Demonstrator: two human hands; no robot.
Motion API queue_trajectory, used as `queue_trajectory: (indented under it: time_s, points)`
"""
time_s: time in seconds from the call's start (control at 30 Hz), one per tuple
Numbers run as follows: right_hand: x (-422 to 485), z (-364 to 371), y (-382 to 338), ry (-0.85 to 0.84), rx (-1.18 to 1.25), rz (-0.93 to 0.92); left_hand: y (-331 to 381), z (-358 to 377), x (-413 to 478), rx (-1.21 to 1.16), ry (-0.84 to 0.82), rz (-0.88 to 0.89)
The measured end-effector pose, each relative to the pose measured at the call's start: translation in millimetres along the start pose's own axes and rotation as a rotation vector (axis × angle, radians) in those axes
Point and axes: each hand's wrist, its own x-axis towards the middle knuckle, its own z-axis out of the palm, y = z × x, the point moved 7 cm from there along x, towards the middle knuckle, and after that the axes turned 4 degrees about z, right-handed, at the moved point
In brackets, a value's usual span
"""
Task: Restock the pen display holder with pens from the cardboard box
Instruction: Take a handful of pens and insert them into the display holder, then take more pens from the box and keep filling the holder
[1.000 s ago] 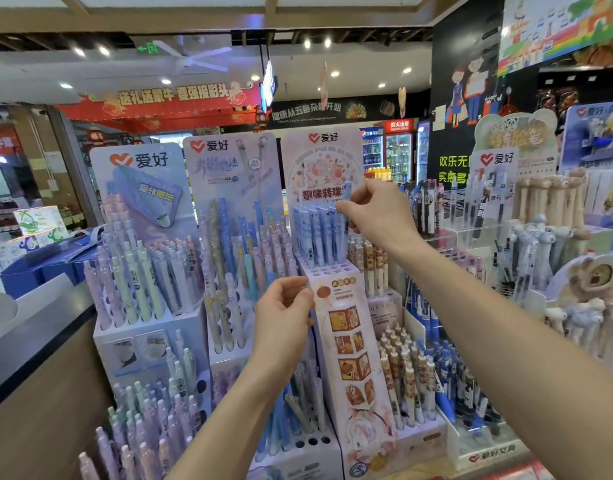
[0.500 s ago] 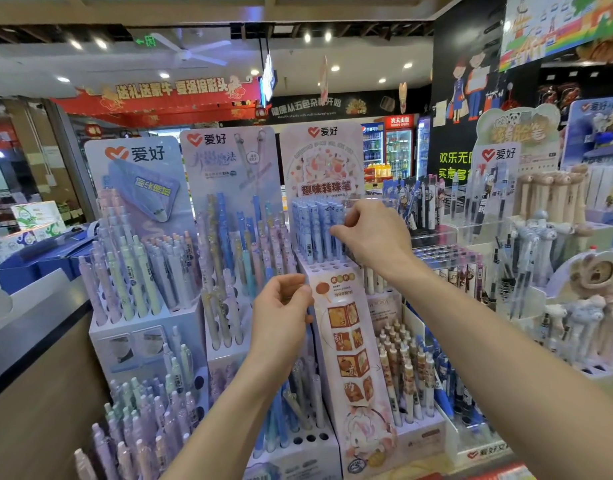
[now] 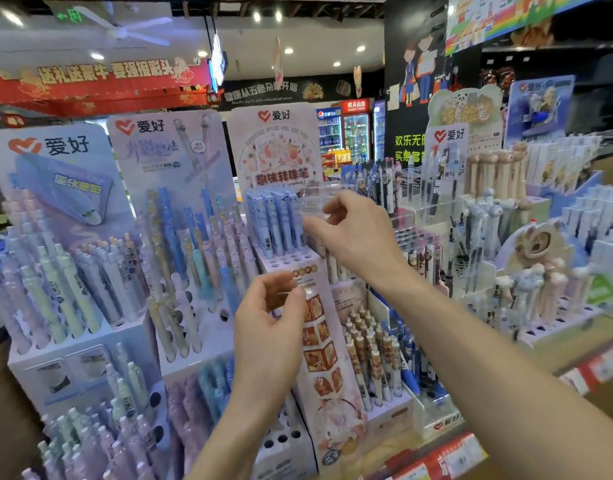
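Note:
The pen display holder [image 3: 300,271] is the tall pink stand in the middle. Blue pens [image 3: 274,223] fill its top back rows, and several empty holes [image 3: 287,262] lie in front of them. My right hand [image 3: 358,233] is raised beside the blue pens, thumb and fingers pinching a clear plastic piece [image 3: 315,202] that is hard to make out. My left hand [image 3: 268,327] is lower, in front of the stand's printed front. Its fingers are curled, and its thumb and fingertips seem to pinch the lower end of the same clear piece. No cardboard box is in view.
Two more pen stands [image 3: 180,258] [image 3: 59,278] crowd the left, packed with pastel pens. Right of the middle stand are cream pens [image 3: 371,348], acrylic racks [image 3: 433,216] and plush-topped pens [image 3: 540,271]. A shelf edge with price tags [image 3: 454,455] runs along the bottom right.
The view has moved closer to the stands. My right hand has opened a little and drawn back from the blue pens, with the clear piece now showing at its fingertips. The left hand stays low.

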Motion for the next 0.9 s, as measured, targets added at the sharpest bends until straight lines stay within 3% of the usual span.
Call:
queue_trajectory:
  time_s: [0.2, 0.47, 0.9]
  points:
    - [-64, -42, 47, 0.094, -0.041, 0.132, 7, 63, -44, -0.070, -0.274, 0.061]
    - [-213, -108, 162, 0.174, -0.243, 0.545, -39, 141, -136, -0.085, -0.630, -0.034]
    - [-432, -186, 306, 0.206, -0.389, 1.058, -105, 239, -316, 0.093, -1.001, -0.174]
